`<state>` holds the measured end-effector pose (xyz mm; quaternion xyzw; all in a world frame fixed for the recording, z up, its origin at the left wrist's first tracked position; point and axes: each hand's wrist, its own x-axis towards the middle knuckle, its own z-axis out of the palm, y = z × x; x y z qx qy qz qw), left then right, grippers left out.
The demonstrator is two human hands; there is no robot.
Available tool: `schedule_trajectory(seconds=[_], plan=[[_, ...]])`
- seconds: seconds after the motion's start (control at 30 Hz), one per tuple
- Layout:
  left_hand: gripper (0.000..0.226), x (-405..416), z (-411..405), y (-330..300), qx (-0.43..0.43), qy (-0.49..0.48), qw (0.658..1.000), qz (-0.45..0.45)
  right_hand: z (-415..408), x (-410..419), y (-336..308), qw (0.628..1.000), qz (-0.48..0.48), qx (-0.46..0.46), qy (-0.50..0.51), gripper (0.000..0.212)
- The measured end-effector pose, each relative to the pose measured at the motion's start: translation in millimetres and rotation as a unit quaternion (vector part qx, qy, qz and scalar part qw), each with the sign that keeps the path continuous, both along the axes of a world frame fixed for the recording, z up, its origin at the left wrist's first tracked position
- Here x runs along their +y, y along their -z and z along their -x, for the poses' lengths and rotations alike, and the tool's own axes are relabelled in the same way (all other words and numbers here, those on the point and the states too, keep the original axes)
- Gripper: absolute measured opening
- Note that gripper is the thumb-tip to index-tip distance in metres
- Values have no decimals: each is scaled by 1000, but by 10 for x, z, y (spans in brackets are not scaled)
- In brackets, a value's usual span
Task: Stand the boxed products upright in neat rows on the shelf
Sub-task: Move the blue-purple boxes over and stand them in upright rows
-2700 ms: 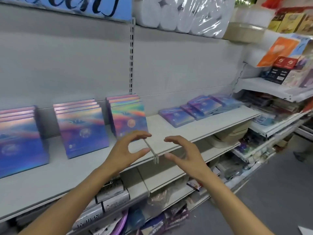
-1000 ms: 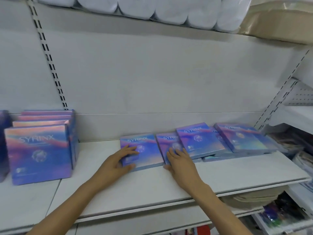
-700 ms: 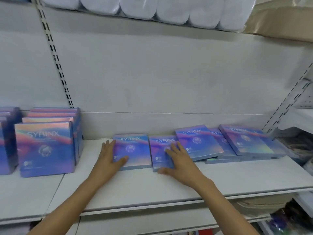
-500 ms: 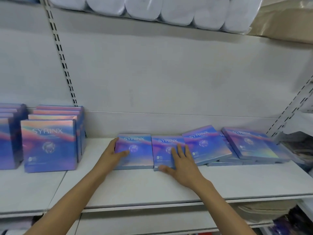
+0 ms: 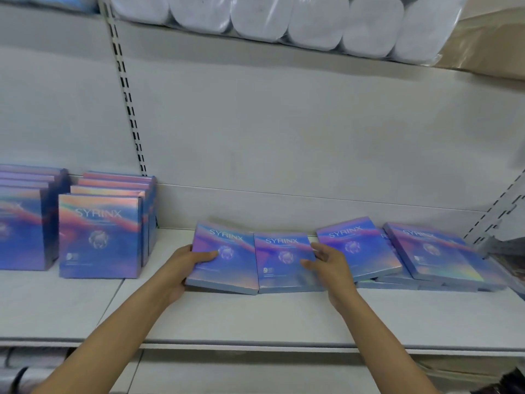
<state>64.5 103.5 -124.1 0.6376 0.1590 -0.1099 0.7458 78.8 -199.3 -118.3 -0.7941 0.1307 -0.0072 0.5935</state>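
Note:
Several flat purple-blue SYRINX boxes lie along the white shelf (image 5: 255, 317). My left hand (image 5: 184, 268) grips the left edge of the leftmost flat box (image 5: 230, 263), thumb on its face, and that box is tilted up off the shelf. My right hand (image 5: 326, 261) holds the right edge of the second flat box (image 5: 281, 260), which touches the first. More flat boxes (image 5: 358, 248) overlap to the right, ending in a small stack (image 5: 437, 257). At the left, upright boxes stand in rows (image 5: 99, 237), with another row (image 5: 20, 223) at the frame's edge.
White wrapped rolls (image 5: 284, 18) fill the shelf above. A slotted upright (image 5: 127, 95) runs down the back wall, and another upright (image 5: 500, 211) stands at the right. Lower shelves hold dark goods that are barely visible.
Both hands went from resting flat on the two leftmost boxes to gripping their outer edges. The left box has lifted and tilted; the camera moved closer.

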Motion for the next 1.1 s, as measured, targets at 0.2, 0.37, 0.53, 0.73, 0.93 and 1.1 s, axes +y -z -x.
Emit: schedule_trajectory(seconds=[0.2,0.37,0.53,0.73,0.93,1.1], plan=[[56,147,163,62,-88,-7,996,28,-63,161,-46,997,32,51,-54,74],[54,170,313,135,-142,-47,989,-2,-103,402,-20,955,261,40,-137,79],[56,198,420,194,-183,-99,978,-2,-115,346,-58,992,92,-13,-89,80],[41,120,495,187,-208,-138,968,15,-220,154,-65,990,-76,33,-118,25],[26,170,641,124,-221,-205,953,21,-194,162,-169,973,-178,-59,-137,11],[16,313,892,-92,-249,-252,935,-25,-107,417,-288,952,-237,-121,-152,27]])
